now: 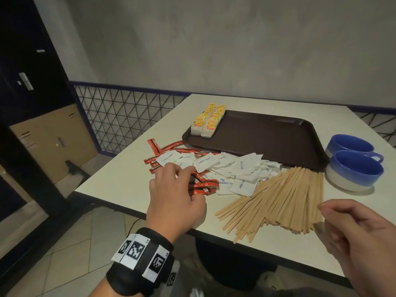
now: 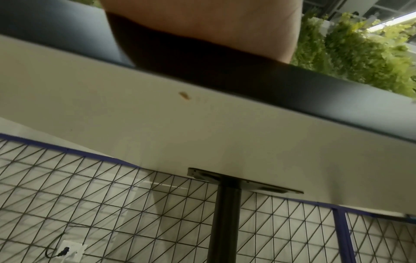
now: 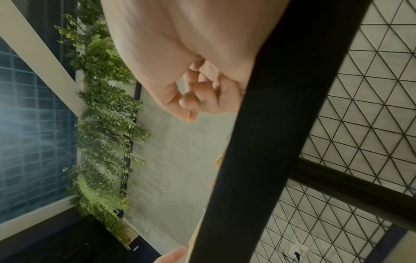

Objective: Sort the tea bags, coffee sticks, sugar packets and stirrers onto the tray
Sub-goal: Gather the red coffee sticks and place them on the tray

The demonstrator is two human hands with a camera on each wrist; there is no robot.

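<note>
While the left hand (image 1: 171,196) reaches over the red coffee sticks (image 1: 199,185) on the cream tabletop (image 1: 120,189), its fingertips are hidden, so I cannot tell its grip. Loosely curled and empty, the right hand (image 1: 360,239) hovers near the wooden stirrers (image 1: 285,202), whose long axes fan toward the dark brown plastic tray (image 1: 267,138). Yellow-tagged tea bags (image 1: 209,122) line the tray's left edge; white sugar packets (image 1: 237,170) lie just before it.

Wooden stirrers (image 1: 278,200), paper sugar packets (image 1: 240,168), matt tray (image 1: 267,133).
</note>
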